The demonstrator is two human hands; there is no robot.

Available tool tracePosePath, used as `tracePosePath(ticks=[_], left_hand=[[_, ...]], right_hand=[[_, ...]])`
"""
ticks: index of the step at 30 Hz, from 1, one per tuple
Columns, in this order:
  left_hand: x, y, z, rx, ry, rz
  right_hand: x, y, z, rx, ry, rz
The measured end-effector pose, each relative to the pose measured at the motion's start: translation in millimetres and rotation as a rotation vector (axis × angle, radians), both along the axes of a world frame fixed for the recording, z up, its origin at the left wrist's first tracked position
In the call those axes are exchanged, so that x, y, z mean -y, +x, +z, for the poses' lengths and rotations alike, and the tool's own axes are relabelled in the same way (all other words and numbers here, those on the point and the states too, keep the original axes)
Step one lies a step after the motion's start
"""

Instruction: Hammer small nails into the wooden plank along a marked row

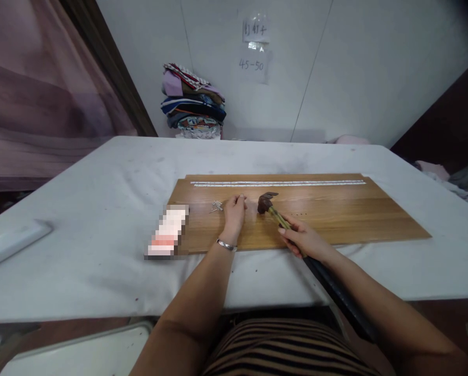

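Observation:
My right hand (302, 237) grips a claw hammer (275, 211) partway along its handle. The dark metal head hangs just over the wooden board (355, 209), claw pointing away, and the black grip runs back under my right forearm. My left hand (235, 211) is closed in a pinch above the board, left of the hammer head. Whatever its fingertips hold is too small to make out. A small pile of nails (217, 206) lies on the board just left of that hand. Several dark dots (299, 214) mark the board right of the hammer.
Two white marked strips (276, 183) lie along the board's far edge. A blurred-out phone-like object (167, 232) rests at its left end. The board lies on a white-covered table (100, 209). Folded cloths (194, 102) are stacked by the wall, and a white roll (14, 243) lies at left.

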State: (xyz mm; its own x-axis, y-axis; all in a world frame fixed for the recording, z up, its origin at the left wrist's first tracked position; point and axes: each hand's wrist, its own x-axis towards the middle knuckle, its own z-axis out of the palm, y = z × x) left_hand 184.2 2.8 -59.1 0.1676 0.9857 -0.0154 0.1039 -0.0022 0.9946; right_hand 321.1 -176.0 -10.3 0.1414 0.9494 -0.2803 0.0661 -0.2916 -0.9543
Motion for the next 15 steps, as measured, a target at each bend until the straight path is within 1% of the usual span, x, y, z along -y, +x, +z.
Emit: tracePosePath(ticks=[7, 15], left_hand=[[-0.1, 0.4, -0.8, -0.010, 0.000, 0.002], [2.5, -1.1, 3.1, -0.017, 0.004, 0.003]], right_hand=[[1.7, -1.1, 4.2, -0.009, 0.010, -0.011], [0.6, -0.8, 2.5, -0.009, 0.011, 0.012]])
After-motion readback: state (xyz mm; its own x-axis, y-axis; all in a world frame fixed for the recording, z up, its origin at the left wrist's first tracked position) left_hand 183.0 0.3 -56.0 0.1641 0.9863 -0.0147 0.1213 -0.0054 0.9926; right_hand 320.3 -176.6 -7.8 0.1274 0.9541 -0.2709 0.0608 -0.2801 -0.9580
